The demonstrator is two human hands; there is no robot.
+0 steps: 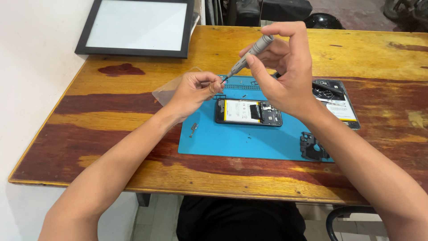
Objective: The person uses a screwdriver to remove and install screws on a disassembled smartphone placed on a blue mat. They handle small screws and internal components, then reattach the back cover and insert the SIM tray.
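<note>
Opened phone (pixel 248 112) lies mid blue mat (pixel 232 138), bare mat toward near table edge. Above it, right hand (pixel 285 71) pinches grey screwdriver (pixel 249 56); left hand (pixel 194 91) fingertips pressed together at its tip. Framed panel (pixel 136 27) far left.

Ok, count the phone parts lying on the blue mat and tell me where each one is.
3. The opened phone body lies mid-mat, a black inner frame piece sits at the near right corner, and a small metal piece lies near the left edge. The hands may hide more.
</note>
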